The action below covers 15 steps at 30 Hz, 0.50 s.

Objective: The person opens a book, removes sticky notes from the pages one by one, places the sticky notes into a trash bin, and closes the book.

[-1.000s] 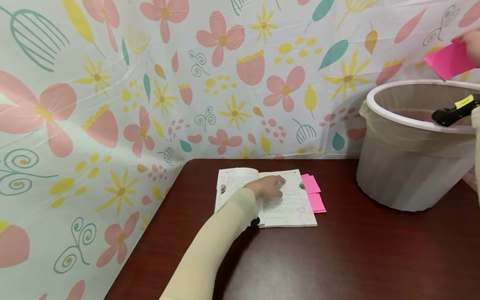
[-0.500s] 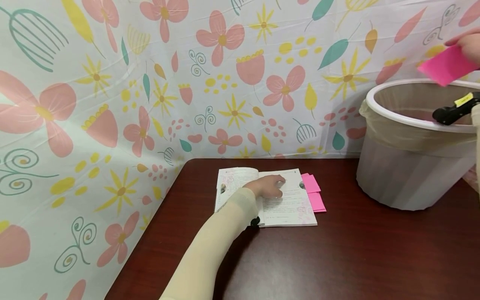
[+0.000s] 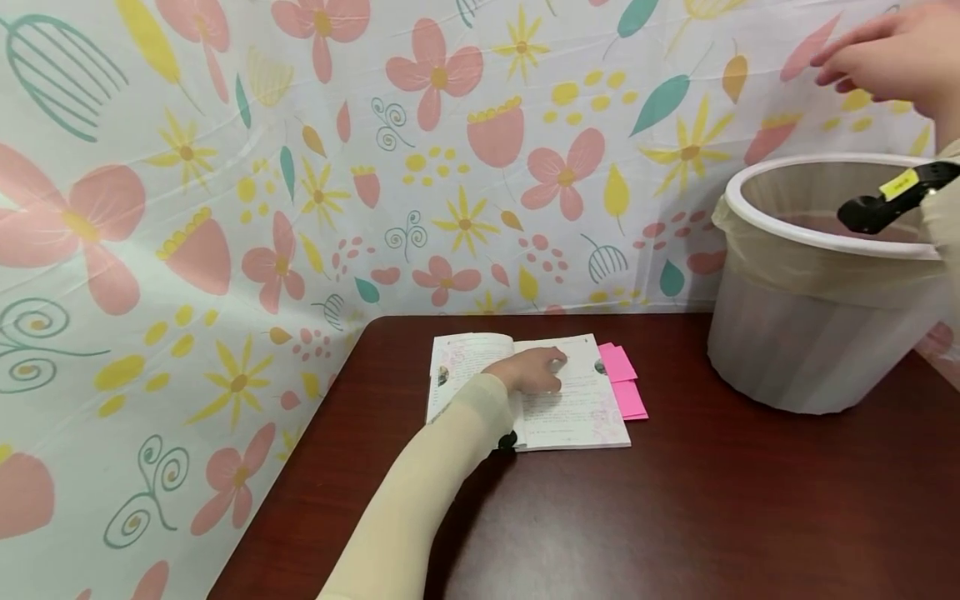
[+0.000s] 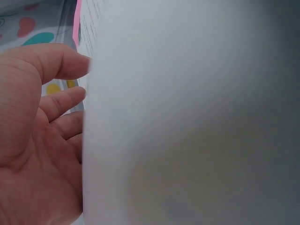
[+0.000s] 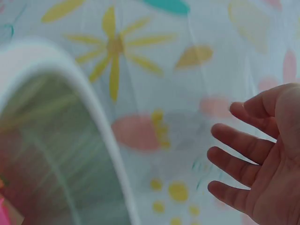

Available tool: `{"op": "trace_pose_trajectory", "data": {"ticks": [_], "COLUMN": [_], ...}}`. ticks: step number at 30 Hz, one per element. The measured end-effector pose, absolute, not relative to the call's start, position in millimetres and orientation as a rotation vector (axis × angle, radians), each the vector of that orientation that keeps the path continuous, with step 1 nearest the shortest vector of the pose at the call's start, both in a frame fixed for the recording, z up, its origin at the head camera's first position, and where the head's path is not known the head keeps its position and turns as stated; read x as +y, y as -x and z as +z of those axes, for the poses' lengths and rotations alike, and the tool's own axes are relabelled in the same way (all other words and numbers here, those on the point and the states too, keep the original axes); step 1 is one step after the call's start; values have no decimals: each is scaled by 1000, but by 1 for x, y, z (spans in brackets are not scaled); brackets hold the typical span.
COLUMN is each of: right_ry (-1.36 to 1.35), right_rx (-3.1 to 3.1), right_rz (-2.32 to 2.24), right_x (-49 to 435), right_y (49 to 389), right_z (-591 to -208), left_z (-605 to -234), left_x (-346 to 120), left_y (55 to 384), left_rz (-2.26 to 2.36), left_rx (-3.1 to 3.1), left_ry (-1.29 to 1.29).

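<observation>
An open book (image 3: 577,417) lies on the dark wooden table, its pages printed with text. My left hand (image 3: 528,372) rests on it near the middle, fingers relaxed; in the left wrist view a pale page (image 4: 197,93) stands large in front and hides part of the hand. Pink sticky notes (image 3: 630,398) stick out from the book's right edge. Over the bin (image 3: 795,333), my right hand (image 3: 900,62) hovers with loose, spread fingers and nothing in them. Down inside the bin, a bit of pink paper (image 5: 3,213) shows in the right wrist view.
The grey bin has a white rim and a liner, and stands at the table's back right. A flower-printed cloth (image 3: 450,167) hangs behind and to the left. A black strap-on device (image 3: 892,200) with a yellow label sits at my right wrist.
My right hand has let go of the pink sticky note it held over the bin, and has shifted further into view. The left hand stays on the book.
</observation>
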State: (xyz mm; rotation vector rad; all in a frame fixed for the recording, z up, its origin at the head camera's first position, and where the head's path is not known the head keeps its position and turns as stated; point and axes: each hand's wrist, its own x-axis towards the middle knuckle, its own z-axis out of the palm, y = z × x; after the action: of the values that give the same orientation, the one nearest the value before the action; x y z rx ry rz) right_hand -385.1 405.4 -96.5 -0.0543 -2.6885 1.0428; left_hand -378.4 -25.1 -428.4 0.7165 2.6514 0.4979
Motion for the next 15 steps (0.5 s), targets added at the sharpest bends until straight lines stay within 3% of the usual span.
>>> {"op": "trace_pose_trajectory", "data": {"ticks": [7, 15], "right_ry": [-173, -585], "right_rx": [-2785, -2794], "right_rz": [771, 397], "right_x": [333, 257], "right_y": [373, 353], "right_z": [-91, -132], "left_z": [-429, -432], "left_x": [-27, -28], "left_y": [377, 382], "left_rz": [519, 523], "left_rx": [2643, 2638], "left_ry": [-723, -735]}}
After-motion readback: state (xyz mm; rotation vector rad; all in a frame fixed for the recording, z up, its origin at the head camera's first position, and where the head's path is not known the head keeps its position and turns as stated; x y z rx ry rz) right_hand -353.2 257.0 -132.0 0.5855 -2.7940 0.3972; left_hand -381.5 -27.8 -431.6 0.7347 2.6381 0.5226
